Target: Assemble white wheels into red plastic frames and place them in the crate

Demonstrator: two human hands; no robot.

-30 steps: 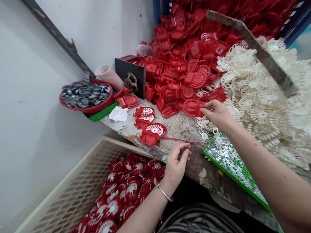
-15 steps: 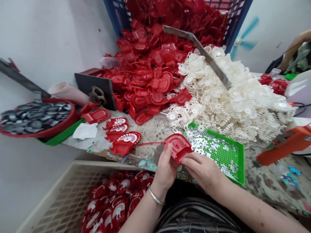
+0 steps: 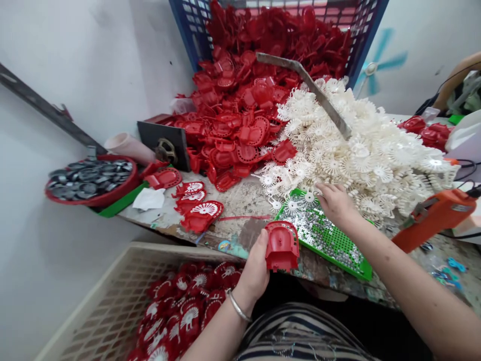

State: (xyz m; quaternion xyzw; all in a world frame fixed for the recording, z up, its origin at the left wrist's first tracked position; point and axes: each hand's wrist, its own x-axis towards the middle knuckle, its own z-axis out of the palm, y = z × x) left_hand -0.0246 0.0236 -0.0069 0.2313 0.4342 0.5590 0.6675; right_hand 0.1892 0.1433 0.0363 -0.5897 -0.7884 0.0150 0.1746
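Observation:
My left hand (image 3: 256,271) is closed on a red plastic shell (image 3: 282,245), held just in front of the worktable's near edge. My right hand (image 3: 335,203) reaches out over the green tray (image 3: 338,248), fingers curled down onto the edge of the heap of white fan-shaped wheels (image 3: 361,145); what they pinch is hidden. A big pile of red shells (image 3: 244,110) spills from a blue crate (image 3: 188,30) behind. Three finished red pieces with white wheels (image 3: 201,213) lie on the table to the left.
A cream basket (image 3: 97,301) at lower left holds several finished red-and-white pieces. A red bowl of dark metal discs (image 3: 90,180) sits at the left. An orange tool (image 3: 432,218) lies at the right. A grey metal bar (image 3: 311,90) slants over the white heap.
My right hand let go of the red shell and moved up to the white wheels. My left hand now holds the shell alone, a little lower.

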